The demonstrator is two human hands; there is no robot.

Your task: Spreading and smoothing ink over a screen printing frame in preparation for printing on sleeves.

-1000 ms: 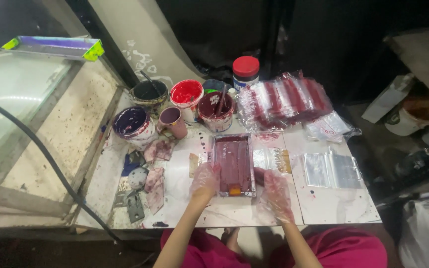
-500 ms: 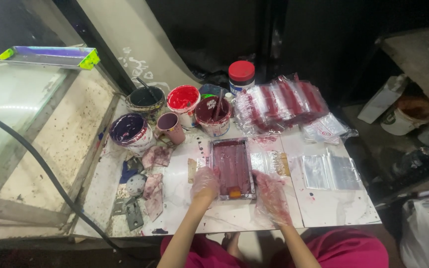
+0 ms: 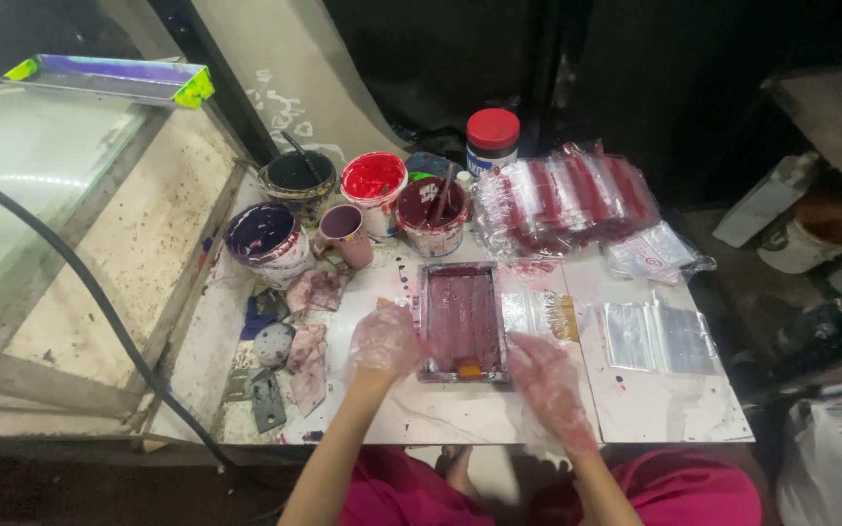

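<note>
A small rectangular printing frame coated in dark red ink lies flat on the white table. My left hand, in a clear plastic glove, rests against the frame's left edge. My right hand, also gloved, lies on the table at the frame's lower right corner, fingers loosely spread. A small orange blob sits at the frame's near end. Whether either hand actually grips the frame cannot be told.
Several paint pots stand behind the frame: a dark red one with a stick, a red one, a purple one, a black one, a pink cup. Printed clear bags are piled back right, blank bags right, stained rags left.
The view has shifted slightly. Both hands stay at the frame's sides with almost no movement.
</note>
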